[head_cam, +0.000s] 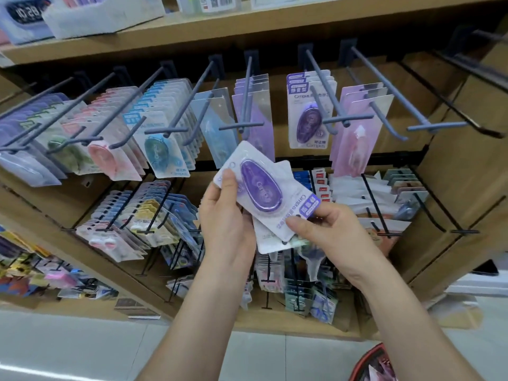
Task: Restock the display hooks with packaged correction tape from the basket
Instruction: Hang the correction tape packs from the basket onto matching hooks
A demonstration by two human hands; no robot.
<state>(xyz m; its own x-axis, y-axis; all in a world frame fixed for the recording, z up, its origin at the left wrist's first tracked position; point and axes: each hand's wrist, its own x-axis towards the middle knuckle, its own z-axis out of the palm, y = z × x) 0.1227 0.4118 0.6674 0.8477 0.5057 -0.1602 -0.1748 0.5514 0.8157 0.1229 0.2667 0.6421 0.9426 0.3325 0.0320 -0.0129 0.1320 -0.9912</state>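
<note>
A purple correction tape pack point(261, 189) lies tilted on top of a small stack of white packs point(270, 235) in front of the display. My left hand point(226, 215) grips the stack from the left, thumb on the top pack's edge. My right hand point(328, 224) pinches the top pack's purple header end. Matching purple packs point(309, 114) hang on a hook point(325, 105) in the upper row, just above my hands. The red-rimmed basket point(369, 361) shows at the bottom right corner.
Grey hooks jut toward me across the upper row, holding green, pink point(110, 158), blue point(162, 149) and lilac point(357, 133) packs. The far-right hooks point(437, 125) are bare. A lower row carries other stationery. A wooden shelf point(247, 26) runs above; tiled floor lies below.
</note>
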